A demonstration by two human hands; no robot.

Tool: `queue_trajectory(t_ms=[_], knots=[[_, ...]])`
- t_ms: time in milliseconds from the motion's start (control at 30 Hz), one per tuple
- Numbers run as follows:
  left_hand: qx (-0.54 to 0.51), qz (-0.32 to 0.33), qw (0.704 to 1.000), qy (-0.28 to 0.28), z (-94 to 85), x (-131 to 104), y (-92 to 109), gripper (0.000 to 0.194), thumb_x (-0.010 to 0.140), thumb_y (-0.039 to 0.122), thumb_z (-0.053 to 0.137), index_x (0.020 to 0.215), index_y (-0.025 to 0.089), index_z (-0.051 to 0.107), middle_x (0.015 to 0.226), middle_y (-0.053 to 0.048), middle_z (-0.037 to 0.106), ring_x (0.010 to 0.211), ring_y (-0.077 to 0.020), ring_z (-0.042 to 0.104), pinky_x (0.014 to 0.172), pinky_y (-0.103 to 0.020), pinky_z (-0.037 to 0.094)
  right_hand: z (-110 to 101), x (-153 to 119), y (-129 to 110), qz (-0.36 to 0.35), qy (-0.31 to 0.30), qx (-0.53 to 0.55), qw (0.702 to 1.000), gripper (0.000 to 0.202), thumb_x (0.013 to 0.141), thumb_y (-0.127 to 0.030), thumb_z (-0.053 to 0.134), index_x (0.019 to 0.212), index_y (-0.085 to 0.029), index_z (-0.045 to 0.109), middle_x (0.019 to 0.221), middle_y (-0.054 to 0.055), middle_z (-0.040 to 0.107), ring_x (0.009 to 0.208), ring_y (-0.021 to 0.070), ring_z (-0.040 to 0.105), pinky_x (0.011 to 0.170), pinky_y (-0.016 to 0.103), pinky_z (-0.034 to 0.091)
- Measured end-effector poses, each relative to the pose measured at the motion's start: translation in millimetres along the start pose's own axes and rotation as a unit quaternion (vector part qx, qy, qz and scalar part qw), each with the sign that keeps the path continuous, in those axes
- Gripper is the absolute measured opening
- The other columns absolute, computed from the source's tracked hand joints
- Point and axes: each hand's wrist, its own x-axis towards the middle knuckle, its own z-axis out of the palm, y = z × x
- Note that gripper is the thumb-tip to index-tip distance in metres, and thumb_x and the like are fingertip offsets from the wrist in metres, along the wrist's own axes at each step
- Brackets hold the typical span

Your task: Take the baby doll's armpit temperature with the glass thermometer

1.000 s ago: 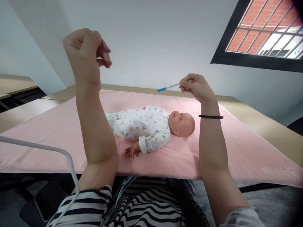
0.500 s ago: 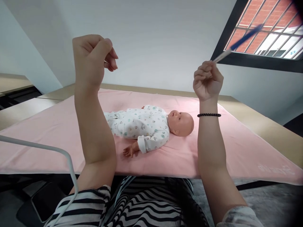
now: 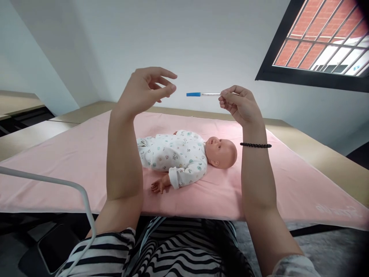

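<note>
My right hand (image 3: 240,104) is raised above the table and pinches one end of a thin thermometer (image 3: 201,94) with a blue tip, held level and pointing left. My left hand (image 3: 145,90) is also raised, fingers spread, its fingertips a short way from the blue tip and not touching it. Below both hands a baby doll (image 3: 184,156) in a white patterned sleepsuit lies on its back on a pink sheet (image 3: 57,161), head to the right.
The pink sheet covers a wooden table (image 3: 319,154) that runs to the back wall. A white cable (image 3: 57,182) arcs at the lower left. A barred window (image 3: 319,42) is at the upper right. My striped clothing (image 3: 161,250) fills the bottom.
My right hand swung the thermometer up to the right and then brought it back level, pointing left. My left hand opened from a loose fist and moved right toward the blue tip.
</note>
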Motion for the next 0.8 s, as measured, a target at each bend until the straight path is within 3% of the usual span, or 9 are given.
queue_trajectory(t_ms=[133, 300, 600, 800], knots=[[-0.001, 0.014, 0.999, -0.041, 12.8, 0.8, 4.5, 0.04, 0.088, 0.04, 0.077, 0.127, 0.03, 0.076, 0.112, -0.003, 0.078, 0.091, -0.0189, 0.072, 0.074, -0.035, 0.057, 8.7, -5.8, -9.8, -0.027, -0.012, 0.011, 1.0, 0.031, 0.084, -0.039, 0.087, 0.083, -0.024, 0.06, 0.083, 0.001, 0.068, 0.089, 0.0161, 0.07, 0.077, 0.029, 0.062], [-0.004, 0.046, 0.998, -0.037, 22.5, 0.3, 11.9, 0.024, 0.09, 0.033, 0.074, 0.112, 0.027, 0.083, 0.094, -0.004, 0.079, 0.083, -0.0178, 0.072, 0.076, -0.035, 0.06, 11.9, -10.3, -15.5, -0.045, -0.021, 0.021, 0.999, 0.037, 0.08, -0.049, 0.089, 0.085, -0.025, 0.061, 0.085, 0.001, 0.07, 0.092, 0.0172, 0.071, 0.077, 0.029, 0.063], [0.025, 0.036, 0.999, -0.011, 14.8, -3.5, 15.3, 0.021, 0.089, 0.036, 0.074, 0.107, 0.038, 0.084, 0.096, 0.001, 0.08, 0.086, -0.0179, 0.073, 0.083, -0.035, 0.063, 4.9, -13.4, -17.6, -0.042, -0.043, -0.015, 0.998, 0.035, 0.083, -0.056, 0.085, 0.093, -0.026, 0.069, 0.09, 0.004, 0.073, 0.096, 0.0197, 0.072, 0.077, 0.03, 0.063], [0.045, 0.037, 0.998, -0.028, 21.6, 0.9, 8.5, 0.024, 0.087, 0.038, 0.077, 0.109, 0.033, 0.085, 0.094, -0.002, 0.081, 0.084, -0.0195, 0.071, 0.079, -0.035, 0.06, -1.8, -15.9, -17.3, -0.077, -0.081, -0.15, 0.982, 0.025, 0.082, -0.041, 0.088, 0.097, -0.024, 0.078, 0.091, 0.005, 0.074, 0.089, 0.0196, 0.069, 0.082, 0.037, 0.062]])
